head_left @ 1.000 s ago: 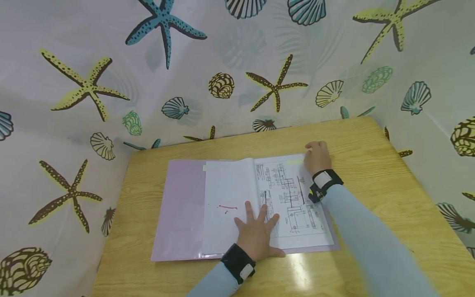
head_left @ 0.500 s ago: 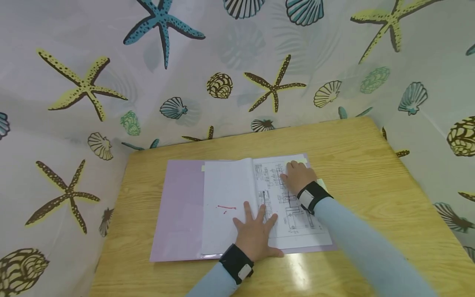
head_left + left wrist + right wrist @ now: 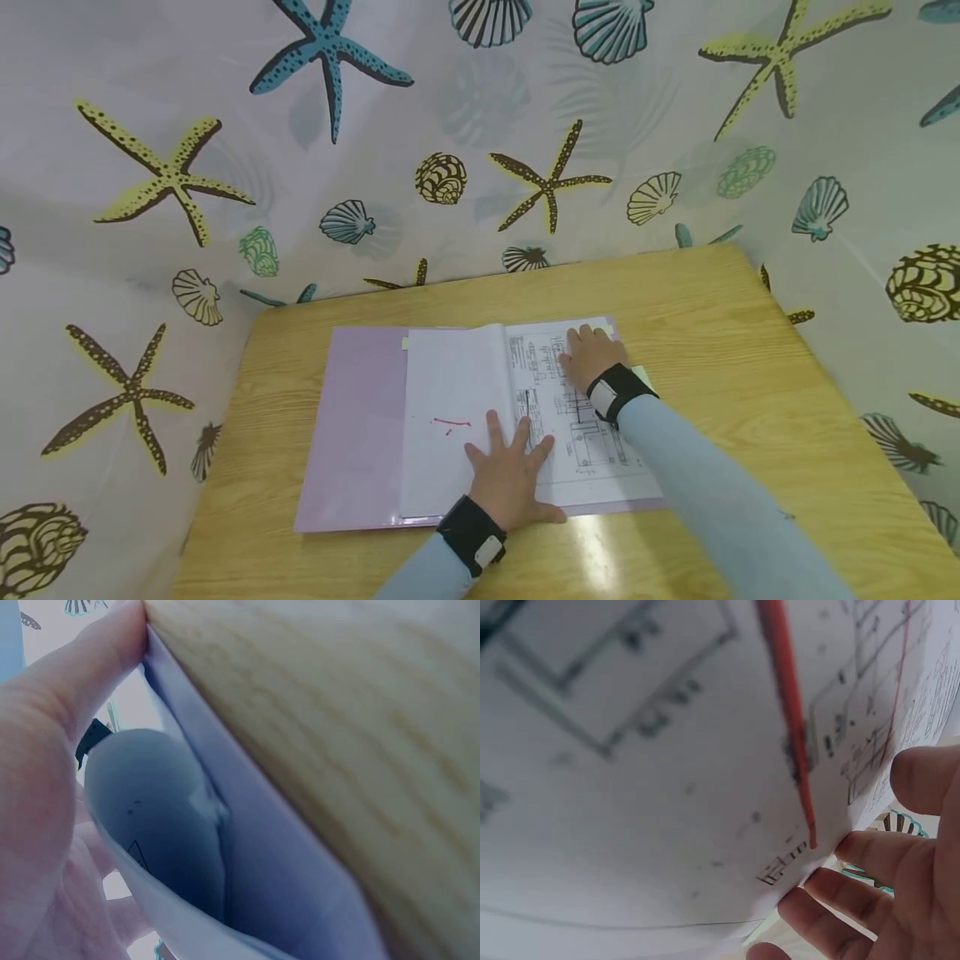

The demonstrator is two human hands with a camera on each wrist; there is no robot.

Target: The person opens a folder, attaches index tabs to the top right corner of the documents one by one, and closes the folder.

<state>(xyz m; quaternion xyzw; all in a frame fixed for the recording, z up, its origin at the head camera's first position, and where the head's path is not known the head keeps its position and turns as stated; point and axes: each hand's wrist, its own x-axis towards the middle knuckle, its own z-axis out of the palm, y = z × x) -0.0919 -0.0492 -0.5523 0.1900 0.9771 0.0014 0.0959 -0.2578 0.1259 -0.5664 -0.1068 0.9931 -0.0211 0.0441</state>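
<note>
An open lilac folder (image 3: pixel 352 433) lies on a wooden desk, holding white sheets. Its left page (image 3: pixel 442 375) has small red marks; the right page (image 3: pixel 611 479) bears a printed line diagram. My left hand (image 3: pixel 506 483) rests with spread fingers across the lower part near the fold. In the left wrist view its thumb (image 3: pixel 82 664) reaches along the folder's lower edge, beside a bulging sheet (image 3: pixel 142 795). My right hand (image 3: pixel 595 358) touches the upper right page. The right wrist view shows its fairly straight fingers (image 3: pixel 817 919) against the sheet, near a red line (image 3: pixel 791 705).
Yellowish tabs (image 3: pixel 641 377) stick out at the sheets' edges. Wooden desktop (image 3: pixel 720 333) extends around the folder. A white curtain (image 3: pixel 390 125) printed with starfish and shells stands behind the desk and along both sides.
My right hand has moved from the page's top right corner left and down onto the diagram, then stayed there. The left hand has kept its place on the pages.
</note>
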